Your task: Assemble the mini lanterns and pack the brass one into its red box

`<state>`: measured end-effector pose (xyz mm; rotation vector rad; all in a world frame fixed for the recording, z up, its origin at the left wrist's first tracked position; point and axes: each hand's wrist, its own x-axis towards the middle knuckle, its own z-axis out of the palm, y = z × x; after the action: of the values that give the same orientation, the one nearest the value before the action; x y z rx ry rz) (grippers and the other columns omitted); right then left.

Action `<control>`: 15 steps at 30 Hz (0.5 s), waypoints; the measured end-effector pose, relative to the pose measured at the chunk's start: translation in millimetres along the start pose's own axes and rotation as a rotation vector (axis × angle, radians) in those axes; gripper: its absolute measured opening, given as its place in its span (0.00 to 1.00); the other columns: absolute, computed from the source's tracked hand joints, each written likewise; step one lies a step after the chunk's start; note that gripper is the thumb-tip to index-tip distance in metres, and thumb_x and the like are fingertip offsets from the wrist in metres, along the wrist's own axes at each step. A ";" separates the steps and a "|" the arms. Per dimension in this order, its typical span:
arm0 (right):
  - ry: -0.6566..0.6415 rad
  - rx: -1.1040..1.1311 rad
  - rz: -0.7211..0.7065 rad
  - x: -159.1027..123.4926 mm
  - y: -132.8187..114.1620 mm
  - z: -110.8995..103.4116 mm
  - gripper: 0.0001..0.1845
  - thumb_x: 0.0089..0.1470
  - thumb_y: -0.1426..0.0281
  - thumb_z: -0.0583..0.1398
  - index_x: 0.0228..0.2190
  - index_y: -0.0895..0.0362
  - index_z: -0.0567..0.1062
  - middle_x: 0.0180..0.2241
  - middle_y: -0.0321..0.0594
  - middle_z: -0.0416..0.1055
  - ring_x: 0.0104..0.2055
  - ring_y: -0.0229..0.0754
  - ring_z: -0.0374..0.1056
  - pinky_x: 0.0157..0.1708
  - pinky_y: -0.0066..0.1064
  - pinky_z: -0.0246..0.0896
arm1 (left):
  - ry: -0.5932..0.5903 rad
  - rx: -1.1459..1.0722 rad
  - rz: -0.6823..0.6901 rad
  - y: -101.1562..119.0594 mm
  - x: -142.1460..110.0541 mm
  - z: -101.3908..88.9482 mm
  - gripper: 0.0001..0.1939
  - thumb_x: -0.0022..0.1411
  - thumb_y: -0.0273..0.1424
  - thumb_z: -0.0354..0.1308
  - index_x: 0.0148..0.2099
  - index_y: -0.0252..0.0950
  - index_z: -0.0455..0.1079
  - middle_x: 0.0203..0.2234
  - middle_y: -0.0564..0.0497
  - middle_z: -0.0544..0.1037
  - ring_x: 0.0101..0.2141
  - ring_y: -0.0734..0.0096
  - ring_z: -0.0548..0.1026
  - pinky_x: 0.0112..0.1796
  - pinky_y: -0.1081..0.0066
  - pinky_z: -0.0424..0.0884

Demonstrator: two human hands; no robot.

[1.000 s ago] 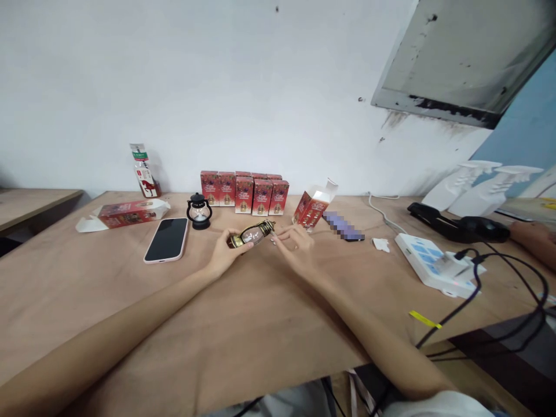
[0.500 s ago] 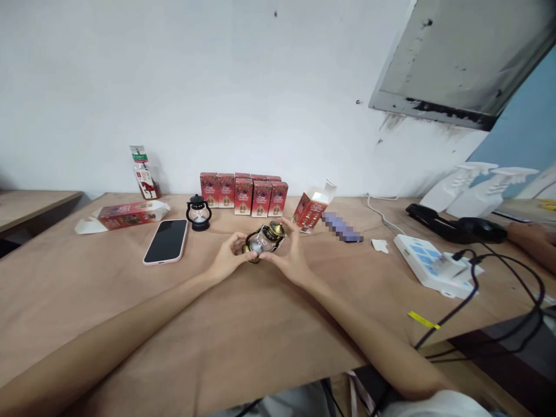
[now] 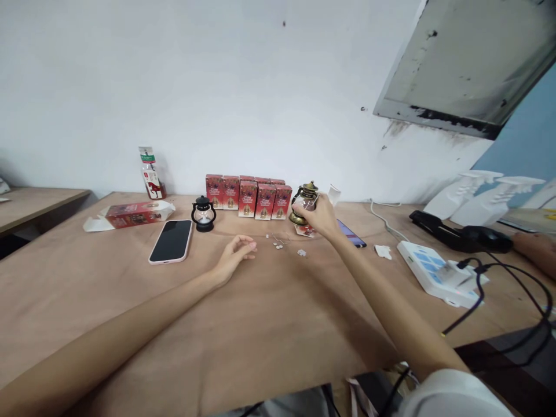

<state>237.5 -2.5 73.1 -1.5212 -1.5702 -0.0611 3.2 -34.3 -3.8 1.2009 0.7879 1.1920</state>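
Note:
My right hand (image 3: 324, 217) grips a small bronze-coloured lantern (image 3: 306, 198) with a clear glass body, held upright on the right of the boxes. Behind it, an opened red box (image 3: 305, 231) is mostly hidden. My left hand (image 3: 234, 258) rests on the table with its fingers loosely curved and apart, holding nothing. Just right of its fingertips lie several small round pieces (image 3: 278, 246) that look like button cells, and a small whitish piece (image 3: 302, 253). A black lantern (image 3: 203, 215) stands behind my left hand, to its left.
Several red boxes (image 3: 247, 200) stand by the wall. On the left are a phone (image 3: 171, 241), an opened red carton (image 3: 138, 214) and a bottle (image 3: 153, 180). A power strip (image 3: 434, 272) with cables, white spray bottles (image 3: 486, 197) and another person's hand (image 3: 534, 246) are at right.
The bronze lantern has moved from between both hands to the right and back, now in my right hand only. My left hand has let go, and small pieces on the table have come into view.

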 end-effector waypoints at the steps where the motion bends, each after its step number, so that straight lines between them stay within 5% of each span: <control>1: -0.024 -0.094 -0.002 8.4 2.7 0.1 0.24 0.42 0.55 0.61 0.35 0.62 0.73 0.41 0.53 0.69 0.46 0.54 0.66 0.43 0.43 0.61 | 0.006 -0.014 -0.007 0.2 0.4 -0.3 0.19 0.42 0.38 0.67 0.33 0.35 0.66 0.32 0.52 0.73 0.34 0.72 0.73 0.35 0.72 0.69; 7: -0.232 -0.461 0.079 27.3 6.3 12.1 0.21 0.38 0.59 0.65 0.29 0.64 0.74 0.39 0.60 0.67 0.39 0.57 0.69 0.36 0.40 0.62 | 0.039 -0.097 -0.017 -0.1 2.0 -1.3 0.17 0.43 0.38 0.66 0.31 0.35 0.65 0.30 0.53 0.72 0.31 0.74 0.72 0.33 0.73 0.67; 15: -0.230 -0.405 -0.060 23.4 0.7 -3.6 0.16 0.37 0.60 0.65 0.24 0.59 0.71 0.33 0.48 0.69 0.34 0.48 0.68 0.32 0.35 0.61 | 0.127 -0.015 0.059 3.0 7.7 -7.6 0.12 0.45 0.35 0.63 0.29 0.35 0.66 0.27 0.54 0.71 0.31 0.72 0.71 0.32 0.73 0.66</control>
<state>244.4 13.4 89.2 -1.8441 -1.8683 -0.2598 -2.9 -25.1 -1.8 1.1516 0.8416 1.3303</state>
